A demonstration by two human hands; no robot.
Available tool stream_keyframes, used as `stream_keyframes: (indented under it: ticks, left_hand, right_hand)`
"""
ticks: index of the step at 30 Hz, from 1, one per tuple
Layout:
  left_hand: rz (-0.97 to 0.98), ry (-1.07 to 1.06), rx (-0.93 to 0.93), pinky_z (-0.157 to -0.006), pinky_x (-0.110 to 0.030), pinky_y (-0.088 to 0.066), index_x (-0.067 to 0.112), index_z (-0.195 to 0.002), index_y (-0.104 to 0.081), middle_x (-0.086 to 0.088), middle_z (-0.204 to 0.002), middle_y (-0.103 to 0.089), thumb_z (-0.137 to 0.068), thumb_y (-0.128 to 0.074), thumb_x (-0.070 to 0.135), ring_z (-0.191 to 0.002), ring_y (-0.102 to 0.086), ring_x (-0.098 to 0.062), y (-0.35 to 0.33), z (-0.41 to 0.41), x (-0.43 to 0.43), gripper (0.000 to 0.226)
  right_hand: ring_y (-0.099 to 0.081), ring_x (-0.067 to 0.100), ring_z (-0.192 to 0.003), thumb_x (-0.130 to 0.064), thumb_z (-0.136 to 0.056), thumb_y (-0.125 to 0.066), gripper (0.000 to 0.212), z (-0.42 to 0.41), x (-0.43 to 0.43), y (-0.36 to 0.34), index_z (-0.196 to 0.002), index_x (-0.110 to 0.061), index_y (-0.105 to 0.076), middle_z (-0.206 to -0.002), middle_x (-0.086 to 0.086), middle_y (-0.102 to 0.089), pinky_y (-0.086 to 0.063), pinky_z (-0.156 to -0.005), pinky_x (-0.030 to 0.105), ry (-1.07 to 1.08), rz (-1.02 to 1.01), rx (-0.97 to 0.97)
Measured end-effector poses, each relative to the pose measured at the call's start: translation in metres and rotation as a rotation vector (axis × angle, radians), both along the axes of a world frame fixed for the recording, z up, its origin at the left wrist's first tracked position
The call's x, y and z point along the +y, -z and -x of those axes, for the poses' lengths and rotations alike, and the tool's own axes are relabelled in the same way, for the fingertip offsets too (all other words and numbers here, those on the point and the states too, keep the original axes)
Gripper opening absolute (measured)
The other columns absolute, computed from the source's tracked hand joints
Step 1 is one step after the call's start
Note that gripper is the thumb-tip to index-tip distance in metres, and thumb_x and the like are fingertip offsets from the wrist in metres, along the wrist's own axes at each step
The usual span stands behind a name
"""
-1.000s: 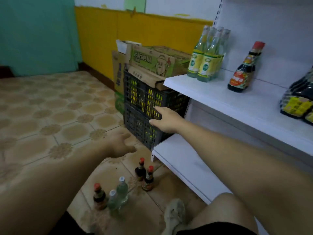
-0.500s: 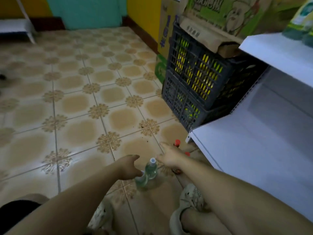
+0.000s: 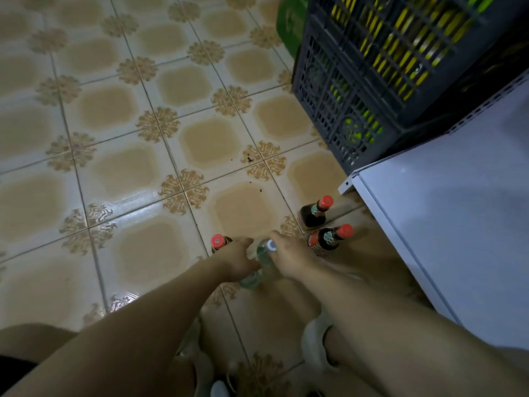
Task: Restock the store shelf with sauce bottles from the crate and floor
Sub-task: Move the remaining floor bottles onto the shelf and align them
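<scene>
I crouch over the tiled floor, where several bottles stand. My left hand (image 3: 236, 260) closes over the top of the nearer clear bottle (image 3: 252, 279), hiding its cap. My right hand (image 3: 289, 253) wraps the neck of the white-capped clear bottle (image 3: 264, 252) from the right. Just beyond my left hand, a dark sauce bottle shows only its red cap (image 3: 217, 241). Two more red-capped dark sauce bottles (image 3: 315, 214) (image 3: 327, 239) stand to the right, by the corner of the white bottom shelf (image 3: 446, 213).
Two stacked dark plastic crates (image 3: 329, 90) with yellow-labelled bottles inside stand at the far end of the shelf. A green box (image 3: 287, 27) sits behind them. My feet in light shoes (image 3: 315, 339) are under my arms. Open tiles stretch to the left.
My view has dropped from the shelf and crate to the floor. Both hands came down from near the crate to the clear bottles and closed on them.
</scene>
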State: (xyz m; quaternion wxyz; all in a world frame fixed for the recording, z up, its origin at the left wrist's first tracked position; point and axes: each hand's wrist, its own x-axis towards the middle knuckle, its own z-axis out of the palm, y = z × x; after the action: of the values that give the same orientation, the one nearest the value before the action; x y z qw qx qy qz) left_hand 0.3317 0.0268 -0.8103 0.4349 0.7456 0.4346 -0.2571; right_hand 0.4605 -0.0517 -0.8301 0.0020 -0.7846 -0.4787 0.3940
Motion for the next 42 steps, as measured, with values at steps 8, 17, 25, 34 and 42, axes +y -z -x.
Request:
stream_keyframes:
  ticks: [8, 17, 25, 34, 42]
  left_hand:
    - [-0.004, -0.052, -0.085, -0.108, -0.033, -0.034, 0.019, -0.153, -0.013, -0.01, -0.152, -0.033, -0.088, -0.064, 0.025, -0.135, -0.038, -0.028, -0.02, 0.002, 0.001, 0.082]
    - [-0.019, -0.125, -0.695, -0.088, -0.025, -0.044, 0.036, -0.146, -0.024, 0.011, -0.127, -0.052, -0.072, -0.079, 0.019, -0.115, -0.053, -0.013, -0.146, 0.024, -0.017, 0.094]
    - [0.056, -0.199, -1.088, -0.09, -0.049, -0.054, 0.025, -0.136, -0.039, -0.015, -0.11, -0.068, -0.056, -0.08, 0.017, -0.101, -0.067, -0.031, -0.293, 0.041, -0.059, 0.091]
    - [-0.162, -0.097, -1.323, -0.077, -0.027, -0.056, 0.045, -0.128, -0.039, 0.0, -0.105, -0.062, -0.065, -0.085, 0.022, -0.091, -0.066, -0.007, -0.391, 0.028, -0.105, 0.082]
    - [0.099, 0.049, -1.369, -0.076, -0.036, -0.056, 0.043, -0.132, -0.038, -0.015, -0.113, -0.063, -0.072, -0.075, -0.004, -0.093, -0.069, -0.027, -0.433, 0.007, -0.128, 0.085]
  right_hand:
    - [-0.047, 0.029, -0.125, -0.026, -0.102, -0.043, 0.038, -0.005, -0.013, -0.07, -0.14, -0.019, -0.042, -0.142, 0.007, -0.048, -0.039, -0.093, 0.035, 0.171, -0.36, 0.057]
    - [-0.054, -0.001, -0.098, -0.018, -0.103, -0.043, 0.034, 0.007, -0.022, -0.251, -0.136, -0.011, -0.048, -0.111, -0.009, -0.057, -0.035, -0.075, 0.005, 0.4, -1.058, 0.09]
    - [-0.057, 0.015, -0.099, -0.022, -0.103, -0.042, 0.024, 0.021, -0.034, -0.427, -0.126, -0.017, -0.05, -0.108, -0.003, -0.056, -0.048, -0.091, 0.035, 0.494, -1.424, 0.258]
    - [-0.061, 0.008, -0.067, -0.013, -0.09, -0.064, 0.035, 0.03, -0.095, -0.515, -0.114, -0.031, -0.045, -0.084, -0.002, -0.06, -0.054, -0.064, 0.028, 0.501, -1.418, 0.372]
    - [-0.063, 0.009, -0.069, -0.015, -0.095, -0.057, 0.032, 0.008, -0.138, -0.558, -0.125, -0.022, -0.047, -0.085, -0.001, -0.06, -0.054, -0.066, 0.03, 0.447, -1.523, 0.423]
